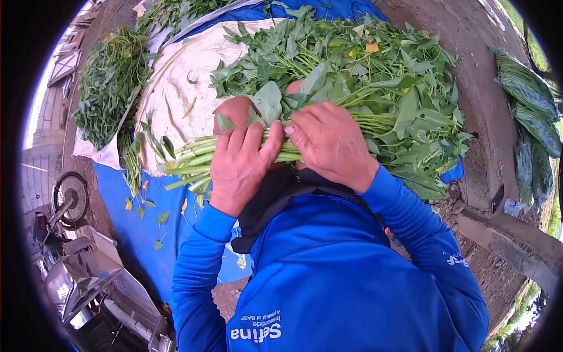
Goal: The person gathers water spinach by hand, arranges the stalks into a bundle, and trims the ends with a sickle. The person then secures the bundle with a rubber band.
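A bundle of long green stems (pixel 193 154) lies across my lap, its cut ends pointing left and its leaves spreading right. My left hand (pixel 243 158) is wrapped over the stems near the cut ends. Close beside it, my right hand (pixel 328 138) closes over the same bundle, its thumb and fingers pinched near the middle. Broad leaves (pixel 268 102) stick up between the two hands. Beyond my knees, a large heap of leafy greens (pixel 352 64) covers the right part of a pale sack (pixel 182 82).
Another pile of greens (pixel 111 88) sits at the left on a white cloth. A blue tarp (pixel 141 211) with loose leaves lies beneath. Wrapped green bundles (pixel 528 100) are at the far right, near a concrete curb (pixel 510 237). A motorcycle (pixel 88 270) stands lower left.
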{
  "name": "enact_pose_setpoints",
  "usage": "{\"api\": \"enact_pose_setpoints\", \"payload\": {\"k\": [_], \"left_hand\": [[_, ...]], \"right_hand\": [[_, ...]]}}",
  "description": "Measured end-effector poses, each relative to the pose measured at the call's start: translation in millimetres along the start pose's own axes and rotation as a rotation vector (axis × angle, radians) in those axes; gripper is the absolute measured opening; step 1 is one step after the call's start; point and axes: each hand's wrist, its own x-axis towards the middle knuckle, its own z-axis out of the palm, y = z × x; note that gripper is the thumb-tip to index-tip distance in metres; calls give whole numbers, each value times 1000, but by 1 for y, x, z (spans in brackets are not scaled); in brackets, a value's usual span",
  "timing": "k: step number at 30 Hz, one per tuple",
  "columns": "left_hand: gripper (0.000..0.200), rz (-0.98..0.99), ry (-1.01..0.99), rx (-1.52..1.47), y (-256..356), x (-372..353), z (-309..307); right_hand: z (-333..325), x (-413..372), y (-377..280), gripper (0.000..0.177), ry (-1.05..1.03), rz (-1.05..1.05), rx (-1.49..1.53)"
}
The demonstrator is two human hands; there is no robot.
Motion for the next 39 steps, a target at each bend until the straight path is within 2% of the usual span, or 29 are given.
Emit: {"api": "enact_pose_setpoints", "payload": {"k": [2, 5, 9, 13, 14, 17, 21, 23, 25, 29, 32, 35, 38, 39], "left_hand": [[52, -74, -14, 9, 12, -24, 5], [55, -231, -190, -94, 30, -30, -19], [69, -348, -312, -499, 34, -40, -65], [39, -552, -161, -727, 37, -63, -76], [27, -707, -9, -715, 39, -64, -78], [27, -784, -172, -399, 25, -57, -99], [30, -722, -207, -323, 24, -44, -96], [29, -632, -229, -368, 22, -43, -91], [28, -551, -273, -412, 25, -53, -79], [32, -536, -347, -485, 28, -65, -78], [39, -796, -277, -596, 37, -72, -76], [44, -830, -256, -496, 41, -66, -73], [38, -714, -287, -525, 44, -55, -68], [37, -680, -279, -559, 43, -52, -66]], "right_hand": [[14, -14, -8, 28, 28, -34, -24], [12, -19, -15, 32, -32, -28, -22], [-9, -24, -32, 34, -235, -21, -28], [-28, -24, -50, 38, -442, 22, -23], [-30, -27, -51, 38, -454, 21, 6], [-36, -37, -54, 38, -449, 13, 51], [-43, -41, -58, 36, -542, 5, 125], [-44, -44, -57, 34, -565, 4, 162], [-47, -34, -63, 30, -481, -38, 149], [-41, -29, -73, 22, -475, -10, 9], [-46, -28, -69, 22, -633, 3, 129], [-50, -23, -65, 22, -689, -4, 141], [-55, -14, -72, 25, -773, -15, 100], [-52, -11, -73, 23, -696, -39, 176]]}}
